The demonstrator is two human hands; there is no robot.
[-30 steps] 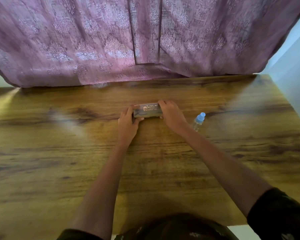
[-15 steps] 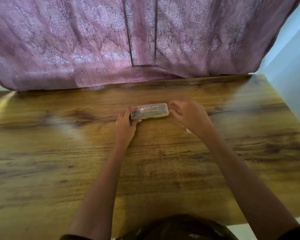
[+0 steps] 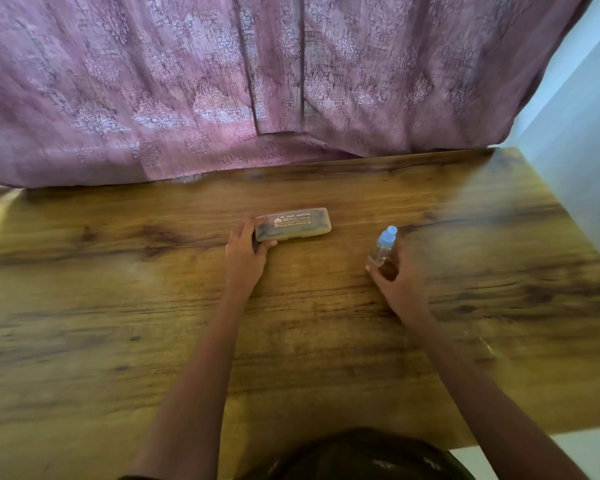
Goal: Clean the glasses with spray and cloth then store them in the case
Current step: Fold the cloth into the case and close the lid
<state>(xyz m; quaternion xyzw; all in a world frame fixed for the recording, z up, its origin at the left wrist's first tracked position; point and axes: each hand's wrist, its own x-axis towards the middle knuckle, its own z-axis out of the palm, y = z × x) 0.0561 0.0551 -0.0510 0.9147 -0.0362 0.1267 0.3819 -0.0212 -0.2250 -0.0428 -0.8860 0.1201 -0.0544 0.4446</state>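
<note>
The fingers of the left hand (image 3: 245, 252) are curled loosely round the left end of the glasses case (image 3: 293, 224), thumb on the near edge and the other fingers against the end, so the hand grips the case where it lies flat on the wooden surface (image 3: 118, 306). The fingers of the right hand (image 3: 397, 284) are spread part-way open round the base of the spray bottle (image 3: 383, 245), thumb to the left of it and the other fingers behind; they look to be touching it, but whether they have closed on it I cannot tell (the hand is blurred). There is one case, closed, translucent, with printed lettering on the lid and dark shapes dimly showing through that may be the glasses. There is one bottle, clear with a pale blue cap, standing upright near the case, to its right and nearer the person. Both forearms reach in from the near edge. A patterned mauve curtain (image 3: 222, 81) hangs behind and drapes onto the far edge of the surface, and a pale wall (image 3: 582, 133) runs along the right side. Nothing lies between the case and the bottle.
</note>
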